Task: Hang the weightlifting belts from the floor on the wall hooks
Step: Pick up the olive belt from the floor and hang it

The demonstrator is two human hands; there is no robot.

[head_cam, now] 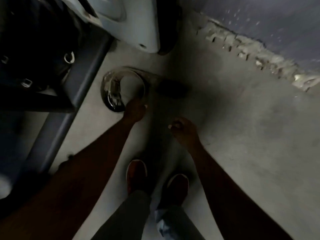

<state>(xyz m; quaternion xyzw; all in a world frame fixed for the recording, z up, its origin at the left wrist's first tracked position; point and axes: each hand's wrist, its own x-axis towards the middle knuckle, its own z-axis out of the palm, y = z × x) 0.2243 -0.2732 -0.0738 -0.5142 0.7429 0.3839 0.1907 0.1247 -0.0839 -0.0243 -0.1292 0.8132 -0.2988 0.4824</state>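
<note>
Belt [121, 87] coiled on floor [225, 127] beside bench frame [86, 70], left hand [135, 110] closing on near rim, pinch unclear in blur, right hand [185, 130] loosely curled, empty; risks: coil springing open, loose end snagging frame, rim slipping.

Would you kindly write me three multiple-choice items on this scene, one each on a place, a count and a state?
1. Where does the curled belt lie?
A. on the floor beside the dark frame
B. on a wall hook
C. over a shoulder

2. How many shoes show?
A. one
B. two
C. four

3. What is the right hand doing?
A. gripping the belt
B. resting on the frame
C. hanging free, holding nothing

Key: 1 A, the belt rests on the pale floor by the frame; 2 B, two shoes stand below; 3 C, only the left hand reaches the belt.
</note>
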